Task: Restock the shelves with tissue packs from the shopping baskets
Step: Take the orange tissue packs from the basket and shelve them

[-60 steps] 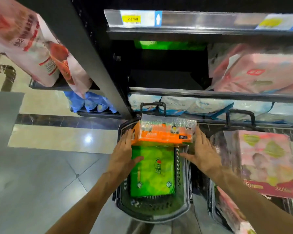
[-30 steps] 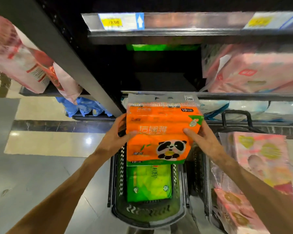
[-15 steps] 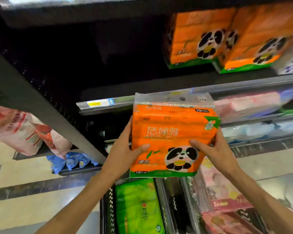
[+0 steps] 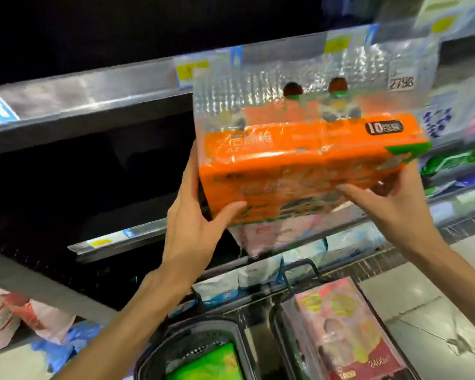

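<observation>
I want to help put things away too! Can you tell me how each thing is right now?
Orange tissue pack: held up in the air before the shelves, tipped flat, not yet shelved.
Left hand: grips the pack's left end.
Right hand: grips the pack's right end from below.
Green tissue pack: lies in the left basket.
Pink tissue pack: stands in the right basket.

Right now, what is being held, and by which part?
The orange tissue pack, held by both hands: left hand on its left end, right hand under its lower right corner.
</observation>
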The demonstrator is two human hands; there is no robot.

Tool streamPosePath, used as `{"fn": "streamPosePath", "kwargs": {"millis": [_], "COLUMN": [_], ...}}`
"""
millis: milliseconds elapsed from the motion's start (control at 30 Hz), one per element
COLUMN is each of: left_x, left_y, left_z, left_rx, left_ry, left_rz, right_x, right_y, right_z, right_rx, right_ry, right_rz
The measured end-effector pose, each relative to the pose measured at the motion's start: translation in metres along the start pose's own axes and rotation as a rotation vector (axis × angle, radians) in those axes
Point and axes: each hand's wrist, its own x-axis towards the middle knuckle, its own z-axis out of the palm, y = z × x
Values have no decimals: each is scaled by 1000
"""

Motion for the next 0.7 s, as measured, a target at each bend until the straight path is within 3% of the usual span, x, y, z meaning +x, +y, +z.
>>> {"fn": "streamPosePath", "kwargs": {"millis": [267,500,700], "left_x": [50,63,110], "left_y": [-34,-79,-93], "left_z": [29,50,57], "left_rx": [119,228,338], "left_ry": [175,173,246], "left_rz": [81,51,-71], "right_x": [66,119,169], "right_y": [30,91,104], "right_z": [4,39,61], "right_rx": [-29,-73,-114], "right_ry": [45,-151,-192], "right_rz": [-86,-101,-61]}}
